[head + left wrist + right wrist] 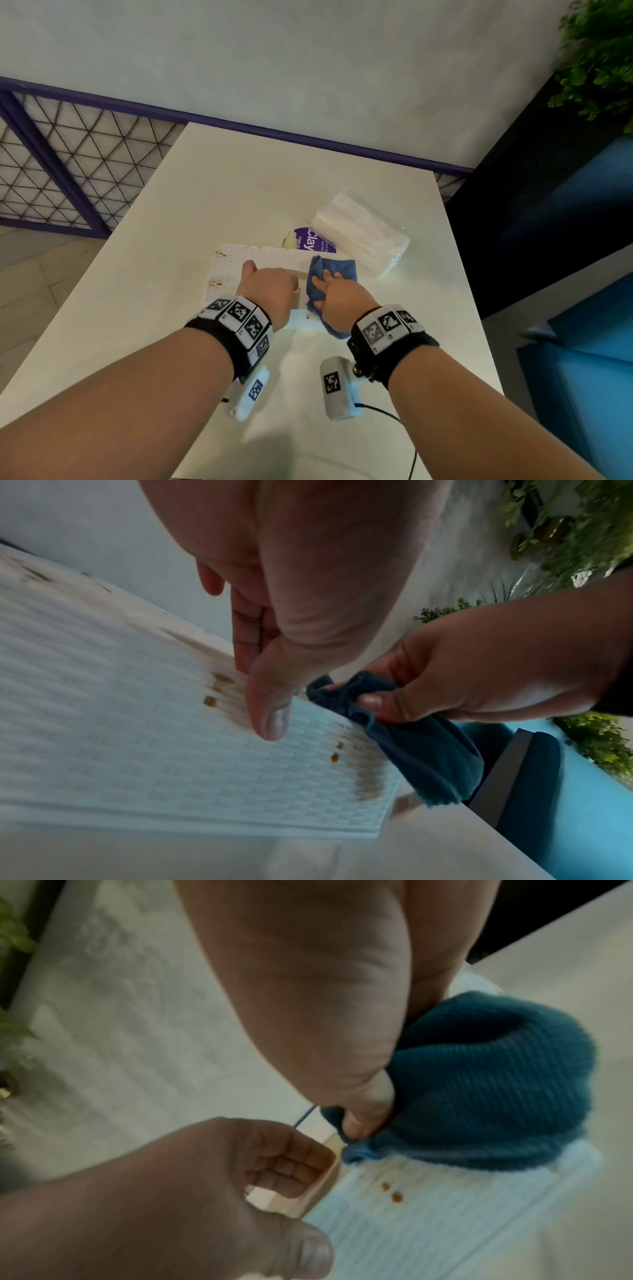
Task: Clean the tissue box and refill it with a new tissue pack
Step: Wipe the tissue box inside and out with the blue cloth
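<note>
The white woven-pattern tissue box (233, 267) lies on the white table (239, 185). My left hand (274, 284) holds it, fingers curled over the wooden rim of its opening (318, 1191) and thumb on its side. My right hand (334, 291) grips a bunched blue cloth (337, 270) and presses it on the box's right end. Small brown spots (392, 1194) dot the box's surface near the cloth (496, 1083). The new tissue pack (363, 233), in clear wrap, lies behind the box to the right.
A purple-labelled packet (317, 240) with a pale yellow piece (291, 240) sits just behind the box. A purple mesh railing (68, 154) runs along the left. Blue seating (582, 325) stands off the table's right edge, and a green plant (599, 51) hangs top right.
</note>
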The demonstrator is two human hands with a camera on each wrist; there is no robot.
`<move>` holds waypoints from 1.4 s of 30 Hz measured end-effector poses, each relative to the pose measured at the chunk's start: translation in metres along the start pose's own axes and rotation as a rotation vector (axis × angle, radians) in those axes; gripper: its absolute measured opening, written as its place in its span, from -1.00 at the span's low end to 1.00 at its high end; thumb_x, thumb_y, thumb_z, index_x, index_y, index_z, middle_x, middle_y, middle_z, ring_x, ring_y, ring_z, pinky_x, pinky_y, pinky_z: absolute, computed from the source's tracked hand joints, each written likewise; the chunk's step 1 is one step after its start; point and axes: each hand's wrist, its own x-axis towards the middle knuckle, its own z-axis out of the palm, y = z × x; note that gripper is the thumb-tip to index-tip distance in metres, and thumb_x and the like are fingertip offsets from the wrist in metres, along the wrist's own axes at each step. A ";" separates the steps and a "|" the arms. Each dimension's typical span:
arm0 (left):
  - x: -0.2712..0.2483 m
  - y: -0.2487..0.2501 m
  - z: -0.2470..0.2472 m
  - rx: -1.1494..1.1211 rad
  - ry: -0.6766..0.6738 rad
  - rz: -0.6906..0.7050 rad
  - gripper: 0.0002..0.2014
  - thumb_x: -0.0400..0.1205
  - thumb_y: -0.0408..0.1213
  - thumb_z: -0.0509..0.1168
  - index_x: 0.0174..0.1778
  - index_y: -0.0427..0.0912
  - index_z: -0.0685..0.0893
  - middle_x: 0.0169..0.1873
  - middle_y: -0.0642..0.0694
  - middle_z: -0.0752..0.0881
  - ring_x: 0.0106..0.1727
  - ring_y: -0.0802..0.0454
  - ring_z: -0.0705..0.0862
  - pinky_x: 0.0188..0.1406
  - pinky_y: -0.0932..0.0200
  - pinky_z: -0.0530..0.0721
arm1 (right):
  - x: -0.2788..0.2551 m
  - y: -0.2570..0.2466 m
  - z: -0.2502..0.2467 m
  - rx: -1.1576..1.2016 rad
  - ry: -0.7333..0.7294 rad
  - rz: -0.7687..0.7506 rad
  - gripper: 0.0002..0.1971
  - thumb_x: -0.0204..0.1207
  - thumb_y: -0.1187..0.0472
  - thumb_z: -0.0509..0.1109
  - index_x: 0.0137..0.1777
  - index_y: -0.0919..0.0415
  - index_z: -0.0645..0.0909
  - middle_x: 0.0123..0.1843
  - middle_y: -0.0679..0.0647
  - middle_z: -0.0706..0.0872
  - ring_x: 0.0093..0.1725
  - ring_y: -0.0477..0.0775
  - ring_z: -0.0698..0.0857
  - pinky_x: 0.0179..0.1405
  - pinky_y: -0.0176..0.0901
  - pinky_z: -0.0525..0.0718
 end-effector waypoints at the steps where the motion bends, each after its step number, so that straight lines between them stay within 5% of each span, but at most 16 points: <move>1: 0.000 0.001 0.000 0.003 -0.004 -0.001 -0.53 0.37 -0.44 0.19 0.17 0.01 0.62 -0.01 0.03 0.68 0.03 -0.05 0.66 0.20 -0.08 0.21 | 0.001 0.001 -0.003 0.049 0.025 0.007 -0.37 0.69 0.08 0.12 0.68 0.18 -0.03 0.73 0.19 -0.01 0.67 0.27 0.10 0.62 0.12 0.22; 6: 0.001 0.003 -0.004 0.020 -0.033 -0.011 -0.51 0.38 -0.45 0.19 0.23 -0.01 0.58 0.05 0.01 0.68 0.09 -0.06 0.65 0.27 -0.11 0.24 | 0.015 0.002 -0.023 0.196 0.137 0.129 -0.34 0.71 0.06 0.10 0.69 0.00 -0.18 0.74 0.00 -0.19 0.71 0.13 -0.14 0.61 0.26 0.12; 13: 0.001 0.002 0.001 0.031 -0.002 -0.006 -0.59 0.43 -0.35 0.23 0.20 0.01 0.59 0.04 -0.01 0.68 0.07 -0.07 0.66 0.21 -0.05 0.28 | -0.006 -0.001 -0.004 0.087 -0.050 0.013 -0.37 0.73 0.04 0.03 0.69 0.09 -0.17 0.74 0.08 -0.15 0.71 0.19 -0.08 0.65 0.16 0.12; 19: -0.002 0.002 -0.001 0.031 -0.012 0.003 -0.53 0.40 -0.40 0.24 0.25 -0.03 0.58 0.09 -0.03 0.67 0.12 -0.08 0.65 0.24 -0.05 0.32 | 0.024 0.001 -0.030 0.177 0.016 0.155 -0.32 0.72 0.05 0.08 0.68 0.02 -0.26 0.73 0.03 -0.29 0.71 0.19 -0.21 0.64 0.29 0.11; 25: 0.002 0.000 0.000 0.029 -0.009 0.014 -0.57 0.42 -0.36 0.26 0.23 -0.03 0.58 0.07 -0.04 0.69 0.10 -0.09 0.66 0.24 -0.02 0.34 | -0.010 0.000 -0.001 0.132 -0.002 0.025 -0.37 0.72 0.03 0.03 0.69 0.11 -0.16 0.74 0.07 -0.14 0.71 0.18 -0.09 0.65 0.23 0.12; 32: 0.002 -0.001 -0.003 0.013 -0.026 0.018 -0.53 0.42 -0.39 0.26 0.26 -0.01 0.56 0.10 -0.03 0.69 0.12 -0.08 0.66 0.29 -0.02 0.38 | 0.019 -0.001 -0.026 0.171 0.060 0.145 -0.33 0.72 0.02 0.06 0.69 0.06 -0.23 0.74 0.06 -0.24 0.71 0.20 -0.16 0.65 0.23 0.10; 36: 0.002 -0.003 0.003 0.006 0.003 0.030 -0.53 0.42 -0.35 0.30 0.27 0.00 0.57 0.10 -0.02 0.70 0.12 -0.08 0.66 0.25 0.00 0.37 | -0.006 0.002 -0.018 0.049 0.039 0.017 -0.39 0.72 0.05 0.07 0.70 0.06 -0.09 0.74 0.09 -0.09 0.71 0.19 -0.04 0.64 0.07 0.11; 38: 0.003 -0.004 0.005 0.013 0.018 0.036 -0.53 0.44 -0.32 0.31 0.29 0.03 0.56 0.12 -0.01 0.69 0.14 -0.08 0.65 0.23 0.01 0.34 | -0.022 0.004 -0.015 0.054 0.049 -0.024 -0.46 0.69 0.07 0.14 0.66 0.02 0.16 0.71 0.07 0.16 0.68 0.17 0.16 0.59 -0.01 0.23; 40: 0.002 -0.006 0.005 0.010 0.019 0.046 -0.54 0.47 -0.28 0.33 0.31 0.05 0.55 0.14 0.01 0.68 0.15 -0.06 0.65 0.24 0.01 0.31 | -0.040 0.008 -0.015 0.209 0.142 -0.056 -0.62 0.60 0.14 0.30 0.42 0.02 0.58 0.45 0.02 0.61 0.45 0.07 0.53 0.32 -0.28 0.47; 42: 0.000 -0.009 0.002 0.006 0.013 0.083 -0.55 0.49 -0.23 0.39 0.31 0.07 0.54 0.16 0.05 0.68 0.15 -0.04 0.65 0.27 -0.02 0.27 | -0.060 0.017 -0.019 0.448 0.204 -0.020 -0.72 0.49 0.23 0.41 0.18 0.05 0.75 0.18 -0.01 0.78 0.16 -0.02 0.69 -0.01 -0.47 0.49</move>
